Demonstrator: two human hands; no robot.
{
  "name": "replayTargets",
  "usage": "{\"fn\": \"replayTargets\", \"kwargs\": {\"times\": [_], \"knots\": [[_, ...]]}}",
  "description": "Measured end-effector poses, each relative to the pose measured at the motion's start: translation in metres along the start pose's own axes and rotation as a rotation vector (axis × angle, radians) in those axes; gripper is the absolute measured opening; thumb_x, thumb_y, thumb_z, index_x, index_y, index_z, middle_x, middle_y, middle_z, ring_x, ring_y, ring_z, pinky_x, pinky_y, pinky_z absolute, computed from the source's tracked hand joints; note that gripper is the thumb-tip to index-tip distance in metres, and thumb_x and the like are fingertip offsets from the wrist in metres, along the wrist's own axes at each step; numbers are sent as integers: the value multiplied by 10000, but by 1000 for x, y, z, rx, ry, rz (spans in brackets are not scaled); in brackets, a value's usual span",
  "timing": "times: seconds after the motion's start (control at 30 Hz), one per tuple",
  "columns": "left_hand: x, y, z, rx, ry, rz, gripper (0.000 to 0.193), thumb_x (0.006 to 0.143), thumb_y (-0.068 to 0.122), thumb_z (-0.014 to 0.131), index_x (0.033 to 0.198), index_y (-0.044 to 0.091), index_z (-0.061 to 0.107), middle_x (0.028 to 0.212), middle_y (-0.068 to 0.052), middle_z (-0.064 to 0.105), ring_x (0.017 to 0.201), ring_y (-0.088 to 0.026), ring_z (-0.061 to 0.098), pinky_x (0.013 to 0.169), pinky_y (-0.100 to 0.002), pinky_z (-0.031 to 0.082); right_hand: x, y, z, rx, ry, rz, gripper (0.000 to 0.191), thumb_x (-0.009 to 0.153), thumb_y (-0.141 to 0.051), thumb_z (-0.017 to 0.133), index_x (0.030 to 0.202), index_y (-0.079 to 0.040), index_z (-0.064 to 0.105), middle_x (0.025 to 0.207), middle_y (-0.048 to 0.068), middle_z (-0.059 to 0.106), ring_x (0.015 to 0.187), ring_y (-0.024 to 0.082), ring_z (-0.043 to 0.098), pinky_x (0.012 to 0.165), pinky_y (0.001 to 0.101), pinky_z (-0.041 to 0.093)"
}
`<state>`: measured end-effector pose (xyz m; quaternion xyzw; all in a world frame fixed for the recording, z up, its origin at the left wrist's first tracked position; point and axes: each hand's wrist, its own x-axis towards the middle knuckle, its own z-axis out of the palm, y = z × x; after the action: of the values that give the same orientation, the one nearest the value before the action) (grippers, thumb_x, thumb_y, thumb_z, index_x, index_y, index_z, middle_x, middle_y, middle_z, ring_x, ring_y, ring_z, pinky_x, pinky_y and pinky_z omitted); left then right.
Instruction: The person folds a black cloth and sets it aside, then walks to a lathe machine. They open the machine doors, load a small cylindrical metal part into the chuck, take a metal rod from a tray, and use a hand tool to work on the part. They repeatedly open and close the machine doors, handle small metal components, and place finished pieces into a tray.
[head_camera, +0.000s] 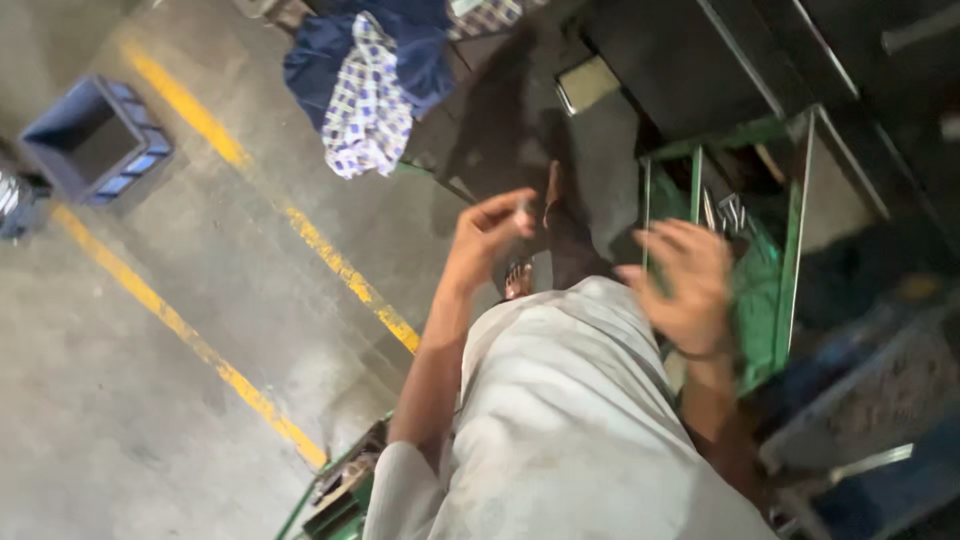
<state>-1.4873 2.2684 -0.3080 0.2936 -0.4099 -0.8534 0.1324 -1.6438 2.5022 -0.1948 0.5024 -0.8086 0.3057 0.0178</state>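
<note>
Left hand (490, 232) pinches small pale piece (523, 208), left of green rack (790, 250) | right hand (685, 285) open, blurred, empty, at rack front | metal parts (728, 212) lie inside rack | piece not set down

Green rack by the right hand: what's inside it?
Inside the green rack, a few long metal tools stand near the top. The blurred right hand covers part of the opening, and the lower part is too dark to tell.

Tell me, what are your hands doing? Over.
Left hand pinching a small pale bit. Right hand open, blurred, by the green rack. Nothing between them.
</note>
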Motion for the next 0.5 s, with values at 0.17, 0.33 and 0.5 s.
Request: {"fn": "replayTargets", "kwargs": {"times": [0.17,0.33,0.5], "knots": [[9,46,22,-280,-135,46,499,830,-18,818,1293,-46,636,1150,-96,718,1078,-181,693,988,-365,572,147,-24,48,316,-157,-505,340,831,-74,804,1164,-62,735,1178,87,679,1142,322,638,971,468,520],[47,82,21,-257,55,125,427,885,11,785,1281,-71,649,1171,-120,717,1081,-190,694,991,-362,570,242,-18,68,460,-230,-659,306,825,-36,807,1115,-13,711,1095,76,699,1045,285,673,898,442,527],[66,91,4,-391,221,214,404,924,36,773,1289,-94,655,1127,-154,727,1002,-216,702,912,-361,575,297,-23,106,555,-327,-775,291,823,-40,812,1094,-18,708,1086,87,703,1009,295,681,866,429,539]]}}
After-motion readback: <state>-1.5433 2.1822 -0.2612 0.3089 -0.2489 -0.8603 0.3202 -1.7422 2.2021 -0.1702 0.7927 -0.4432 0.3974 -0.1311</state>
